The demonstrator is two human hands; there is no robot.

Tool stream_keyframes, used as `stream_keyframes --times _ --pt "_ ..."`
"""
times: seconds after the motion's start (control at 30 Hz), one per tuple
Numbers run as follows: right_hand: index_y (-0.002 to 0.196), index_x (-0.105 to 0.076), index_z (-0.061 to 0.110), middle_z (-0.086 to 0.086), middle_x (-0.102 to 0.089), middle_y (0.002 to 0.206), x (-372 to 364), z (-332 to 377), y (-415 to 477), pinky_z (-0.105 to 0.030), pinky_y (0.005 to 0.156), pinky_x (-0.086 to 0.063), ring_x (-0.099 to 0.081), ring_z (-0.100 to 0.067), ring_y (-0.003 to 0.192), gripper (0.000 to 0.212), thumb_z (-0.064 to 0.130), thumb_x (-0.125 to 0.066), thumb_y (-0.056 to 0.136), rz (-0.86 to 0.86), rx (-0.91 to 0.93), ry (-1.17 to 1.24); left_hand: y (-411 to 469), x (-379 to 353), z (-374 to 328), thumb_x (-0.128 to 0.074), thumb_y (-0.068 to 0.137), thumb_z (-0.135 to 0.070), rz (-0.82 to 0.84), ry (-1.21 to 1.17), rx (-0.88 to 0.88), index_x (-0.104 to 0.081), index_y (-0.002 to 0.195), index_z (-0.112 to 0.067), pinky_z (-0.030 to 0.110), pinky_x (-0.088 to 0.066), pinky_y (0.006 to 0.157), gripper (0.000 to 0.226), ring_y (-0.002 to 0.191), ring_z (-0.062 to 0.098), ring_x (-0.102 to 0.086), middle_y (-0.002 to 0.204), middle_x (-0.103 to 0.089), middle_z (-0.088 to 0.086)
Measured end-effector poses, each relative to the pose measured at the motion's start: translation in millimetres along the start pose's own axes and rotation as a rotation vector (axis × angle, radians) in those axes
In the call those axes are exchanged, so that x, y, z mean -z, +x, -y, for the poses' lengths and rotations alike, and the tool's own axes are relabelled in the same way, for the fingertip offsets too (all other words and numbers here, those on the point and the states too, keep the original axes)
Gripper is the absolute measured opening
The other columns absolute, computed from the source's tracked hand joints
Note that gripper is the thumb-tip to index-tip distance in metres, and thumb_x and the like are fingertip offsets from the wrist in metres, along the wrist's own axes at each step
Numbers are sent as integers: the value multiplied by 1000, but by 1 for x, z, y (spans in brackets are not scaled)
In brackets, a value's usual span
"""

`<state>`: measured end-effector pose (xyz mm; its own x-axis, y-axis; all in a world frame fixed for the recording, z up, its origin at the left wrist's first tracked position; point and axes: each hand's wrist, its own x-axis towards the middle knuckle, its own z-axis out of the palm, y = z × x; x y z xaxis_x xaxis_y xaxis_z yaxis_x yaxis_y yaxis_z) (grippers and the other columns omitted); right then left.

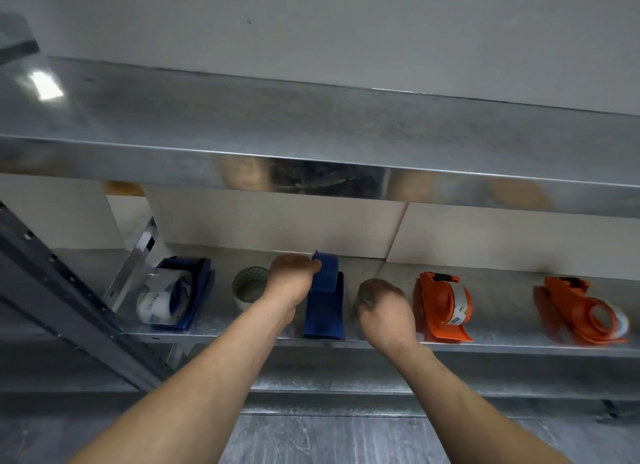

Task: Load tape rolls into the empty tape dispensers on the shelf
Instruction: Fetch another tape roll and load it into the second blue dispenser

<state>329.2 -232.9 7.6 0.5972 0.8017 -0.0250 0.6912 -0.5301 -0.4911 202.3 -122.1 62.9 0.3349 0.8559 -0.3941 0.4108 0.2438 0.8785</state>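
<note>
An empty blue tape dispenser [325, 311] lies in the middle of the lower metal shelf [242, 328]. My left hand [289, 282] grips its raised upper end. Just right of it, my right hand [384, 308] curls over a tape roll [367, 290], which is mostly hidden under the fingers. A second loose tape roll [250, 287] stands behind my left wrist. At the left lies a blue dispenser with a roll in it [173, 295].
Two orange dispensers [443, 311] [581, 313] with rolls in them lie to the right on the same shelf. The upper metal shelf [311, 159] overhangs close above. A perforated grey upright [52, 283] slants at the left. White boxes [485, 238] stand behind.
</note>
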Motion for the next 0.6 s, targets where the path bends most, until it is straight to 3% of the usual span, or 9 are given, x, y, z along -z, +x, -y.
stream_keyframes --times 0.1,0.2,0.27,0.33,0.4,0.6 --pt "127 -62 23 0 -67 117 2 6 -7 -26 83 -53 -64 -16 98 36 19 -60 91 -20 -43 105 -3 2 2 -56 93 -21 -12 15 -36 -61 97 -6 36 -43 73 16 78 22 -51 88 -57 9" --pt "134 -57 21 -1 -65 125 6 17 -15 -29 92 -52 -62 -16 109 42 28 -59 93 -65 -107 313 -9 3 5 -60 91 -21 -34 -71 -71 -59 97 -16 30 -40 67 8 78 16 -50 86 -54 -2" --pt "136 -55 19 -1 -63 128 11 25 -22 -33 97 -49 -59 -19 116 44 37 -55 95 -95 -166 457 -15 3 7 -62 90 -25 -39 -125 -90 -59 113 -18 28 -39 70 24 86 12 -52 99 -56 -6" --pt "133 -58 19 -2 -64 126 16 32 -27 -34 97 -47 -58 -20 116 43 43 -48 98 -123 -210 574 -20 2 10 -63 90 -29 -57 -176 -99 -55 127 -17 28 -38 83 40 105 17 -53 117 -57 -4" --pt "124 -62 18 -3 -66 120 19 34 -32 -36 95 -46 -59 -21 112 42 46 -43 100 -167 -229 640 -26 0 11 -64 90 -32 -84 -209 -133 -54 132 -18 28 -38 88 45 117 19 -52 130 -57 -2" --pt "120 -64 21 -1 -66 121 25 27 -43 -46 105 -45 -59 -20 114 56 61 -33 96 -234 -289 783 -41 -7 13 -65 89 -32 -160 -218 -230 -56 122 -21 25 -37 84 36 104 14 -53 124 -57 -1"
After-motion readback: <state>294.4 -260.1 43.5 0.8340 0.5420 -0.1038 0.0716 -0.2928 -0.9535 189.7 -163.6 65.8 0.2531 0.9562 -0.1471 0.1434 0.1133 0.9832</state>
